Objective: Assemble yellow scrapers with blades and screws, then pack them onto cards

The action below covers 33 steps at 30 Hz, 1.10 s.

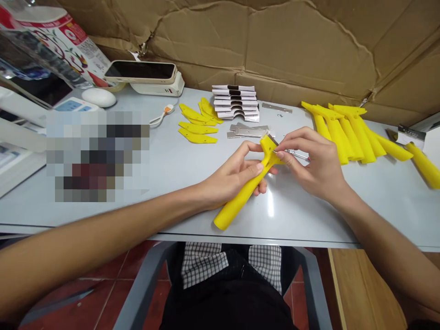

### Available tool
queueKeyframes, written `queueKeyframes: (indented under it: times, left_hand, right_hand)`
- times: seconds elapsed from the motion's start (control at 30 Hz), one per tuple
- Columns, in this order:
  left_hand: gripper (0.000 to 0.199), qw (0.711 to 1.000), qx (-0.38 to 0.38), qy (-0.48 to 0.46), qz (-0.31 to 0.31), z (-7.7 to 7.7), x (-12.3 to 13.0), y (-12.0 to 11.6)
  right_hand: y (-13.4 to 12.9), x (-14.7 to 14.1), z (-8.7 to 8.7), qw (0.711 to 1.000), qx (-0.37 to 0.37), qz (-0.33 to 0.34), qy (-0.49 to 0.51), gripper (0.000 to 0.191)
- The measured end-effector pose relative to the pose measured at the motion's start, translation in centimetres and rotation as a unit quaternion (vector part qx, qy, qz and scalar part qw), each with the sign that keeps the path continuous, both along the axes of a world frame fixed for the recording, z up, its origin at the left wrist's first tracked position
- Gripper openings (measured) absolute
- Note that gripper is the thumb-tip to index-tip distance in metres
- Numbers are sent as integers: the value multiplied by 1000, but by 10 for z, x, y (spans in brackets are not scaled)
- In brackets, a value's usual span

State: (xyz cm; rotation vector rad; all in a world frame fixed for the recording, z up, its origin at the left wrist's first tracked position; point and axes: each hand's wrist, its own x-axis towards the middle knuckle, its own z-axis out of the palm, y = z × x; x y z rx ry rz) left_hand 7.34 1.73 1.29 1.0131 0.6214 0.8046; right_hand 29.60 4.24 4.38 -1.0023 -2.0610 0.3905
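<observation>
My left hand (237,174) is wrapped round a yellow scraper handle (245,190), which slants up and to the right above the table. A metal blade (271,139) shows along its wide head. At that head is my right hand (311,160), its thumb and forefinger pinched together; what lies between them is too small to make out. A thin metal tool (298,155) shows under the right fingers. Behind the hands lie loose metal blades (245,131), several flat yellow pieces (197,133) and a stack of white paper sleeves (236,103).
Several yellow handles (357,137) lie at the right. A phone (140,71) rests on a white device at the back left, beside a white mouse (99,97) and a large bottle (65,41). Cardboard (288,50) stands along the table's back.
</observation>
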Motion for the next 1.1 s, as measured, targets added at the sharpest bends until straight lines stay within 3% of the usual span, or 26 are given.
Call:
queueKeyframes:
  times: [0.4,0.67,0.93,1.1]
  left_hand:
    - [24,996,82,45,-6,-3,2,-4]
    - [26,994,98,53,1,-5,3,-6]
    - [28,994,96,49,-13,-5,2,-6]
    - [25,998,49,22,-16,-2,1,-4]
  right_hand:
    - [-3,-2,-1,1000,24,4,-9,11]
    - [-3,-2,0,999,24,-12,-19,9]
    - [-6,-4,3,999,-5,-34,-3,10]
    - [0,-3,0,997,-63,-25,31,17]
